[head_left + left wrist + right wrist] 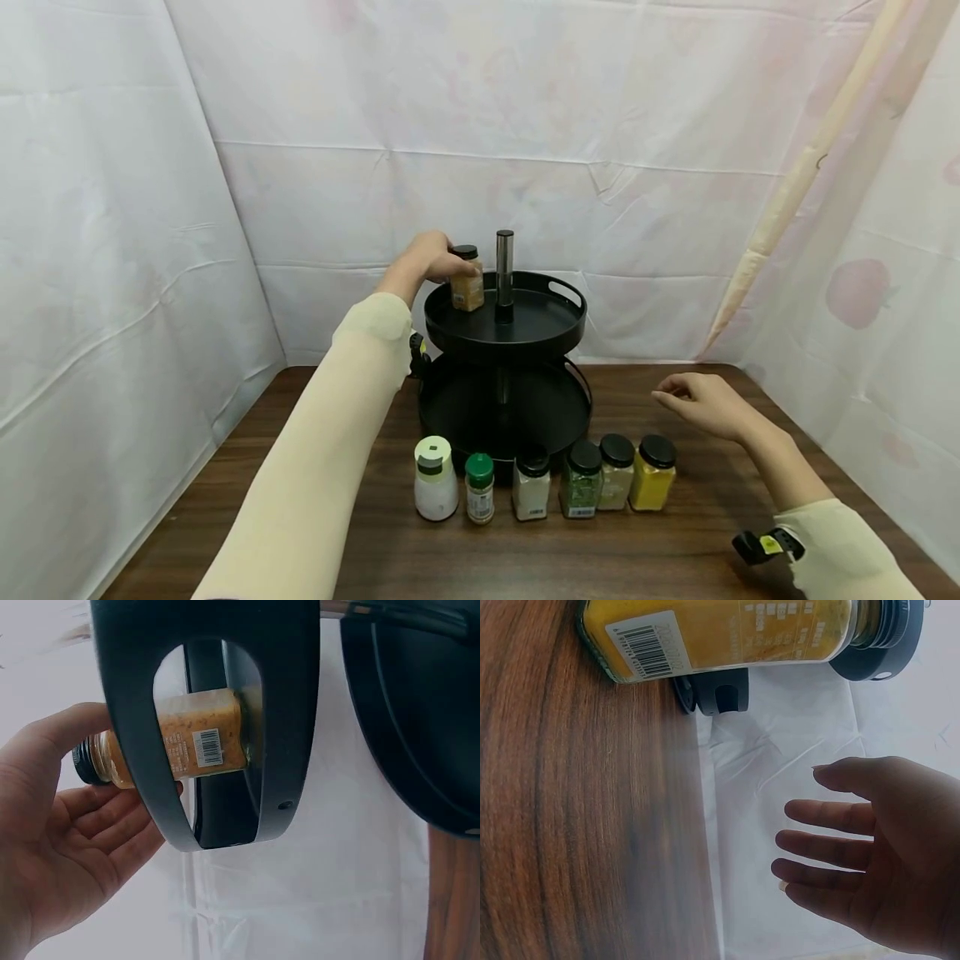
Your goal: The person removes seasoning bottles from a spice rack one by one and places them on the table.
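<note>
My left hand grips a spice jar with a black lid and orange-brown contents, at the left side of the upper tray. In the left wrist view the jar shows through the tray's handle slot, with the thumb and fingers on either side of it. Whether its base touches the tray floor I cannot tell. Over the table's right side, my right hand holds nothing, its fingers loosely bent. Nearest to it stands a yellow spice jar with a black lid.
Below the upper tray is a wider black lower tray, both around a metal post. In front stand a white bottle, a green-capped shaker, and black-lidded jars of white powder, green flakes and pale contents.
</note>
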Demonstrator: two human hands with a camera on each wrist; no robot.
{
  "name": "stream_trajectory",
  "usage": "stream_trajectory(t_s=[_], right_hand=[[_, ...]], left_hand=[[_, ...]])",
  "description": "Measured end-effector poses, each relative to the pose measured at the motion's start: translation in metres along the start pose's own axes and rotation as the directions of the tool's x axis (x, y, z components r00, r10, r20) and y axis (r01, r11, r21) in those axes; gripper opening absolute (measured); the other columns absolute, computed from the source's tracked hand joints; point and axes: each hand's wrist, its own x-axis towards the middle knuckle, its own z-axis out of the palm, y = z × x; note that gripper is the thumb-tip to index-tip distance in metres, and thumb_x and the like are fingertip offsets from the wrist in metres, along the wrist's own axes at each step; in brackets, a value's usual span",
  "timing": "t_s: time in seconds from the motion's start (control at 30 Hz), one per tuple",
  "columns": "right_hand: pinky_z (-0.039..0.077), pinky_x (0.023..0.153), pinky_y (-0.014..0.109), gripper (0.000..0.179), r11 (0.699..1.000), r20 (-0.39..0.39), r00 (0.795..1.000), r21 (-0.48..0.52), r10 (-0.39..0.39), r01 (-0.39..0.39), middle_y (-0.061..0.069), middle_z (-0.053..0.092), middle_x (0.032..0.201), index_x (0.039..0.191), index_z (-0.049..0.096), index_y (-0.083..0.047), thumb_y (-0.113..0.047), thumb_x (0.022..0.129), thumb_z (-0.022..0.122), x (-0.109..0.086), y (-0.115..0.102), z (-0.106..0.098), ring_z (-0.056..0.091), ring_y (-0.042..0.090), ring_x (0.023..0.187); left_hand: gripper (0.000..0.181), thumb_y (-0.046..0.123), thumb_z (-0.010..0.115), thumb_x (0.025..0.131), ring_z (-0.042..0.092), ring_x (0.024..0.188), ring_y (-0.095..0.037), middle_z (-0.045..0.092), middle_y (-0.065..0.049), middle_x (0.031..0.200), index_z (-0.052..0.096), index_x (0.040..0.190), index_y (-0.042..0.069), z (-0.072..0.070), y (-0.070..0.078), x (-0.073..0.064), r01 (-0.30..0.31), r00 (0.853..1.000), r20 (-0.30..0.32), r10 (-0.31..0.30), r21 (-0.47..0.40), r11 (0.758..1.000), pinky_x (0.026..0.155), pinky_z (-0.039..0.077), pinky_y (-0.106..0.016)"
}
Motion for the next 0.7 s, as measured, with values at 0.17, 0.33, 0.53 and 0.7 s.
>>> stream_trajectory(t_s=[0.17, 0.33, 0.53, 0.7], right_hand=[[0.058, 0.079, 0.047, 0.035, 1.000, -0.002, 1.000, 0.001, -0.003, 0.003, 0.000, 0.075, 0.106, 0.117, 0.076, -0.009, -0.041, 0.108, 0.063, 0.0003, 0.0007, -0.0001, 0.070, 0.020, 0.095], [0.058, 0.078, 0.047, 0.037, 1.000, 0.003, 1.000, -0.003, -0.003, 0.003, -0.001, 0.075, 0.105, 0.117, 0.076, -0.009, -0.041, 0.108, 0.063, 0.0011, 0.0009, 0.0000, 0.070, 0.019, 0.094], [0.058, 0.078, 0.047, 0.031, 1.000, 0.007, 1.000, -0.007, -0.003, 0.003, 0.000, 0.075, 0.105, 0.117, 0.076, -0.008, -0.035, 0.108, 0.065, 0.0016, 0.0014, -0.0004, 0.071, 0.020, 0.094], [0.059, 0.079, 0.048, 0.032, 1.000, 0.017, 1.000, -0.002, 0.001, 0.000, 0.002, 0.075, 0.106, 0.119, 0.076, -0.005, -0.033, 0.108, 0.064, 0.0009, 0.0013, -0.0010, 0.071, 0.023, 0.096]], left_hand=[[0.079, 0.040, 0.071, 0.100, 0.068, 0.112, -0.031, 0.055, -0.019, 0.150, 0.041, 0.160, -0.001, 0.0012, -0.0045, 0.0015, -0.008, 1.000, 0.024, 0.010, -0.105, 0.994, 0.088, 0.055, -0.037], [0.079, 0.032, 0.070, 0.100, 0.065, 0.117, -0.035, 0.056, -0.020, 0.150, 0.036, 0.163, 0.000, 0.0031, -0.0067, 0.0017, -0.018, 0.999, 0.046, 0.028, -0.212, 0.977, 0.093, 0.056, -0.039], [0.082, 0.030, 0.073, 0.100, 0.064, 0.102, -0.025, 0.054, -0.019, 0.150, 0.032, 0.164, 0.000, 0.0048, -0.0075, 0.0015, -0.008, 0.998, 0.063, 0.027, -0.285, 0.958, 0.095, 0.055, -0.040], [0.070, 0.030, 0.076, 0.099, 0.056, 0.079, -0.018, 0.065, -0.012, 0.111, 0.048, 0.155, 0.001, 0.0083, -0.0098, 0.0021, -0.017, 0.997, 0.070, 0.039, -0.297, 0.955, 0.072, 0.050, -0.029]])
